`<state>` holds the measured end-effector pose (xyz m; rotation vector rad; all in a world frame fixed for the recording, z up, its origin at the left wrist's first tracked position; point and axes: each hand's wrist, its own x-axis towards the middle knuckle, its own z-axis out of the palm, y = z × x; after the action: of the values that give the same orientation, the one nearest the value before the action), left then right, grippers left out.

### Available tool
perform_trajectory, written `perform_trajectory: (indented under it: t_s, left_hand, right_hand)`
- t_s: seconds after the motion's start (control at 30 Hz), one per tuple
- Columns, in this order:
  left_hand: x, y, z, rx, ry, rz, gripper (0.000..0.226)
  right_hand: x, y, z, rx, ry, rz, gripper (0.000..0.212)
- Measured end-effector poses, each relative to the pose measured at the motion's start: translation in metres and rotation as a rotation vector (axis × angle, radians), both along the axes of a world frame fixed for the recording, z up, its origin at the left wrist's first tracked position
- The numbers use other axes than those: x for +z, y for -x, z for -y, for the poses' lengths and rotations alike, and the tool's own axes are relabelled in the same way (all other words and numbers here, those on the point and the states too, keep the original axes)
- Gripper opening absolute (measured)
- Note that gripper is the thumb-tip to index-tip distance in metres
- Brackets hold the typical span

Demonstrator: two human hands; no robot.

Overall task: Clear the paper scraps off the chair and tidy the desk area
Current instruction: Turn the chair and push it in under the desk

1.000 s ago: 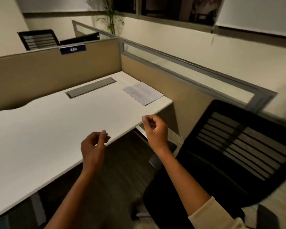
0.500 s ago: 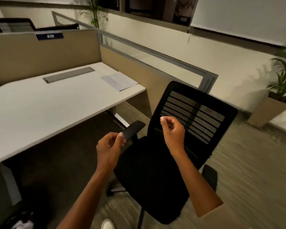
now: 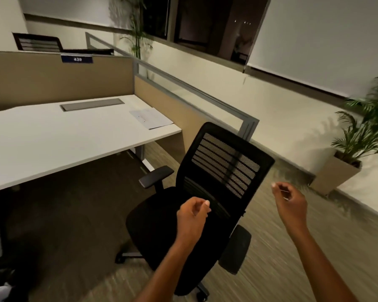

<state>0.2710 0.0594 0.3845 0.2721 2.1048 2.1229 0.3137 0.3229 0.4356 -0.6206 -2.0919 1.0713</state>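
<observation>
So both hands hang loosely curled and hold nothing: left hand [image 3: 192,216] over the black chair [image 3: 196,203], right hand [image 3: 289,201] off beside its backrest. No scraps show on the seat; a paper sheet [image 3: 151,118] lies on the desk [image 3: 52,138] corner, probably parked for tidying.

View swings right, away from desk [image 3: 74,136]: desk now fills left side, black chair [image 3: 205,192] stands whole in centre, potted plant [image 3: 362,136] shows at right. Left hand [image 3: 191,219], before over desk edge, now hangs over chair seat, fingers loosely curled. Right hand [image 3: 290,202] moves off to right of backrest, over carpet, hands now well apart. Sheet of paper [image 3: 151,118] unmoved on desk's far corner.
</observation>
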Motion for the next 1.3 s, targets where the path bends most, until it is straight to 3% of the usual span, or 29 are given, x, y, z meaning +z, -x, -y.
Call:
perform_trajectory:
  t_s: [0.23,0.5,0.7,0.9,1.1,1.3]
  left_hand:
    - [0.001,0.001,-0.117,-0.035,0.086,-0.041,0.014]
    - [-0.026,0.060,-0.283,0.064,0.202,-0.091,0.011]
    - [-0.037,0.103,-0.386,0.139,0.369,-0.076,0.035]
    - [-0.050,0.131,-0.423,0.242,0.544,-0.070,0.059]
    - [-0.063,0.151,-0.430,0.291,0.733,-0.057,0.038]
    - [-0.070,0.153,-0.426,0.302,0.780,-0.045,0.044]
  right_hand:
    - [0.017,0.019,-0.099,-0.017,0.032,-0.006,0.014]
    - [0.004,0.129,-0.229,0.208,0.003,0.086,0.022]
    - [-0.016,0.208,-0.295,0.409,-0.088,0.268,0.045]
    - [-0.046,0.255,-0.306,0.554,-0.068,0.392,0.052]
    - [-0.075,0.276,-0.286,0.637,-0.109,0.477,0.045]
    - [-0.075,0.270,-0.271,0.601,-0.075,0.394,0.046]
